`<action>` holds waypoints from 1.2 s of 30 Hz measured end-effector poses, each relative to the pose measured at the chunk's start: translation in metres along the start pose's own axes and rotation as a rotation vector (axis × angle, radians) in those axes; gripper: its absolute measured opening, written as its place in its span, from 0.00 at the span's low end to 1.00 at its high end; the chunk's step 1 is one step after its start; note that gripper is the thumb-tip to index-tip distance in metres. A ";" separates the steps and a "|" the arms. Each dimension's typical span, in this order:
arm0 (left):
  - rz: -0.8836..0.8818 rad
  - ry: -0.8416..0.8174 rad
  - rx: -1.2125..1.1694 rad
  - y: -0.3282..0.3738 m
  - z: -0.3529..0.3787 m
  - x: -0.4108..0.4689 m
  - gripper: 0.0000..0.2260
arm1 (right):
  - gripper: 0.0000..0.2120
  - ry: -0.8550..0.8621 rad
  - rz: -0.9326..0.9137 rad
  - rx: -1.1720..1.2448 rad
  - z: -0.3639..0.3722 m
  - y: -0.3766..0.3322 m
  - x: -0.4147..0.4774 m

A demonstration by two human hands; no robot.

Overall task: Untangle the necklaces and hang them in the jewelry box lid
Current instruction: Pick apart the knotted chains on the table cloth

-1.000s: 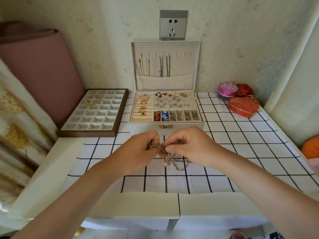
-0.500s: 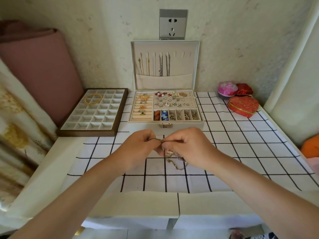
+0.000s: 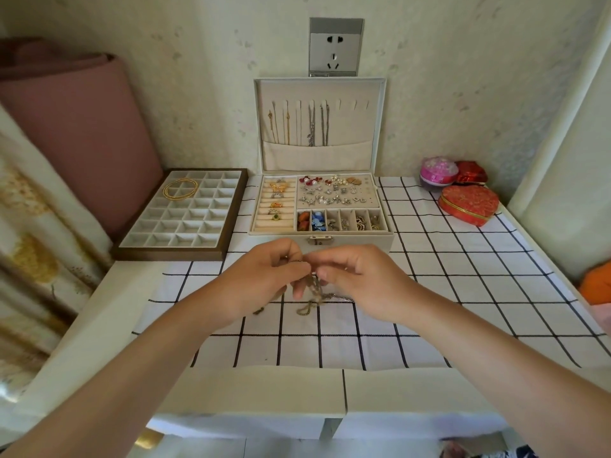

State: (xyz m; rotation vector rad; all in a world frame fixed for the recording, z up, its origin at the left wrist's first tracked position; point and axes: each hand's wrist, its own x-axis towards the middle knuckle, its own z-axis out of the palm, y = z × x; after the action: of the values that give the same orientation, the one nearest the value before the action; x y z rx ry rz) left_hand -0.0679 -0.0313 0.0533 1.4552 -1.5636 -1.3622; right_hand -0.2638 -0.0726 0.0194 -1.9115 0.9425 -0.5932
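Both hands work close together just in front of the jewelry box (image 3: 357, 241), above the checked cloth (image 3: 429, 259). The left hand (image 3: 261, 284) has its fingers curled, with thumb and forefinger pinching a strand at the top of the tangle of necklaces (image 3: 313, 290). The right hand (image 3: 362, 285) meets it almost fingertip to fingertip and pinches the same clump from the other side. The tangle hangs between them, with a loose loop and a tail touching the cloth below. These chains look thin, light and limp, so they will offer no stiffness and will likely slide through a slack pinch. They may also kink or snap at a link if pulled hard. The sensible hold, in my judgement, is a fingertip pinch on a single strand right beside the knot, teasing loops apart rather than tugging the ends (that would probably only tighten it). The untangling looks unfinished, since the strands are bunched together. Behind, the lid (image 3: 370, 133) stands upright against the wall, with several chains (image 3: 310, 127) hanging from its hooks into the pocket. A few bare hooks (image 3: 355, 104) show on its right side, where a freed necklace could go.
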 end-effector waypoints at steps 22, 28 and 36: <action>0.052 0.181 -0.031 -0.010 0.001 0.006 0.08 | 0.08 0.063 0.139 0.262 -0.011 -0.015 -0.005; 0.075 0.171 -0.087 -0.004 0.010 0.003 0.14 | 0.10 -0.024 0.222 0.347 -0.007 -0.018 -0.004; 0.037 0.060 -0.002 0.008 0.006 -0.002 0.11 | 0.16 0.025 0.301 0.445 -0.004 -0.015 -0.005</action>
State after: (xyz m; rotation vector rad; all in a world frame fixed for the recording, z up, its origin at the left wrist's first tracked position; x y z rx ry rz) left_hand -0.0757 -0.0288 0.0596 1.4451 -1.5431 -1.2869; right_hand -0.2638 -0.0663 0.0343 -1.3419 0.9949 -0.5897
